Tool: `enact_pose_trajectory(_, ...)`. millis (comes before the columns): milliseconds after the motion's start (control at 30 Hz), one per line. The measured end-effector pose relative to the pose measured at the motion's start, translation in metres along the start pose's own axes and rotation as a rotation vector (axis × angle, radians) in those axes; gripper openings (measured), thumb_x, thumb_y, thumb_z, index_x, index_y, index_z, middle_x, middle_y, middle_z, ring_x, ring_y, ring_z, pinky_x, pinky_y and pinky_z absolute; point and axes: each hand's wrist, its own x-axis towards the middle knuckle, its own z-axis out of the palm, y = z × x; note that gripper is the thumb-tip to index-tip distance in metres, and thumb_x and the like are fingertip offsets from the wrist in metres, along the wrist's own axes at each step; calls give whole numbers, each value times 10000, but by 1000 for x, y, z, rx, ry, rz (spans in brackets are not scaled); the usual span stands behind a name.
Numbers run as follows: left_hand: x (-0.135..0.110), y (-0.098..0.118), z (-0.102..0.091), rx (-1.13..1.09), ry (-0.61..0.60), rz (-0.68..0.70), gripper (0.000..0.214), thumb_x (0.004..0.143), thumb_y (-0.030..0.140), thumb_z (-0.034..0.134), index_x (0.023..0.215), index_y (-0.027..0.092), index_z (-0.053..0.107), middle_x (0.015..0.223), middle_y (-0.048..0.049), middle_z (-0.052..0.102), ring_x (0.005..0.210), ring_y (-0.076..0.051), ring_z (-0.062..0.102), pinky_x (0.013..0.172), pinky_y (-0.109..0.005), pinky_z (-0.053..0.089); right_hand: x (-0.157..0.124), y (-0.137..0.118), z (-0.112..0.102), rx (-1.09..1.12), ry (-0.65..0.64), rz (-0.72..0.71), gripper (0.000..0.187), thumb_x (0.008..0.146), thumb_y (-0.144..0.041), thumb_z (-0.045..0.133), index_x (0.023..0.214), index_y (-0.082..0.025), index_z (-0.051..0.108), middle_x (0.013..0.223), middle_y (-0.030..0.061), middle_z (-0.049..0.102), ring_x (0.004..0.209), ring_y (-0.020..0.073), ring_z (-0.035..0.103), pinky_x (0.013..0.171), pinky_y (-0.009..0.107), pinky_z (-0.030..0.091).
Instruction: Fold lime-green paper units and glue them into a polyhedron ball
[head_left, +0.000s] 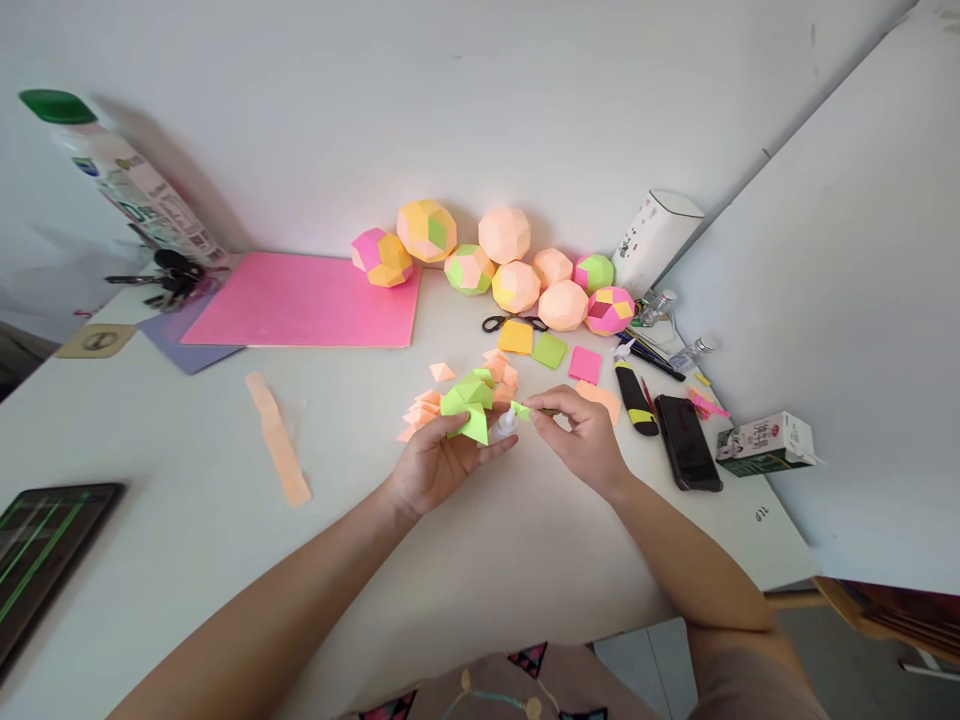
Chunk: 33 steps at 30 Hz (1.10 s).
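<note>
My left hand (431, 465) is closed around a partly built shape of folded green paper (466, 397), thumb on its near flap. A small clear bottle with a pointed nozzle (508, 420) also sits at the fingers of this hand; its body is mostly hidden. My right hand (581, 437) pinches a small folded green paper piece (520, 410) beside the nozzle; whether the two touch, I cannot tell. Folded peach paper pieces (421, 412) lie just left of the green shape, with more peach pieces (504, 372) behind it.
Several finished paper balls (504, 236) stand along the wall. Before them lie scissors (493, 323) and sticky-note pads (550, 350). At right are a box cutter (635, 397), a phone (688, 443) and a milk carton (766, 445). Pink sheets (307, 300), a peach strip (279, 440) and a tablet (52, 560) lie left.
</note>
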Motion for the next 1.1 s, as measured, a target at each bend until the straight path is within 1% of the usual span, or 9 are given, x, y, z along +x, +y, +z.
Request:
enact_pose_trajectory(167,0,-1,-1,-27,-6,6,316,851,163,471,1137,189,601,1099,-68,645,1129,-250,523,990,-540,410,-3,-7,-1,-20,-6,-67,147,779,-133,578,837,-213,687,797,38,654,746,151,609,673,300,535)
enact_pose_trajectory(367,0,-2,-1,-51,-10,5,331,858,161,469,1166,195,584,1097,-75,646,1114,-243,539,988,-534,413,-1,-12,0,-91,34,-210,201,787,-78,555,829,-221,690,776,46,681,765,171,600,673,320,527)
enact_pose_trajectory(600,1,-3,-2,-51,-28,15,300,860,159,465,1121,175,613,1096,-72,643,1098,-239,539,980,-536,419,1,-11,0,-168,46,-362,224,793,-69,548,839,-239,685,787,34,711,762,184,591,674,350,526)
enact_pose_trajectory(733,0,-3,-2,-47,-30,23,300,855,162,476,1121,177,614,1092,-71,646,1105,-244,537,978,-539,421,1,-13,0,-181,51,-392,216,793,-72,553,835,-234,690,803,40,718,768,188,591,688,360,521)
enact_pose_trajectory(800,0,-3,-1,-44,-32,24,303,849,165,486,1123,176,613,1103,-75,644,1119,-252,529,973,-536,426,0,-14,-1,-183,68,-366,210,793,-77,559,834,-231,696,797,43,716,769,188,593,716,368,514)
enact_pose_trajectory(867,1,-3,-1,-43,-36,24,309,847,169,488,1131,171,609,1127,-83,637,1143,-260,515,969,-531,432,0,-14,-2,-151,81,-299,194,794,-95,570,840,-230,701,803,45,709,774,185,600,742,369,508)
enact_pose_trajectory(933,1,-3,-2,-44,-36,26,324,846,172,490,1152,174,597,1149,-90,630,1158,-267,507,963,-527,437,-1,-12,-4,-71,93,-184,160,797,-132,588,853,-230,702,833,46,700,792,182,613,753,359,508)
enact_pose_trajectory(1000,1,-3,-2,-44,-31,26,349,843,176,497,1182,185,578,1160,-93,627,1152,-271,514,955,-526,442,-1,-7,-6,45,129,-37,119,788,-184,621,866,-227,699,866,45,697,806,179,626,749,347,513)
enact_pose_trajectory(1100,1,-3,-3,-38,-27,24,378,842,180,503,1216,193,553,1170,-100,621,1132,-269,528,949,-526,445,2,0,-7,252,183,127,115,749,-253,681,859,-223,694,864,33,702,750,165,628,707,336,525)
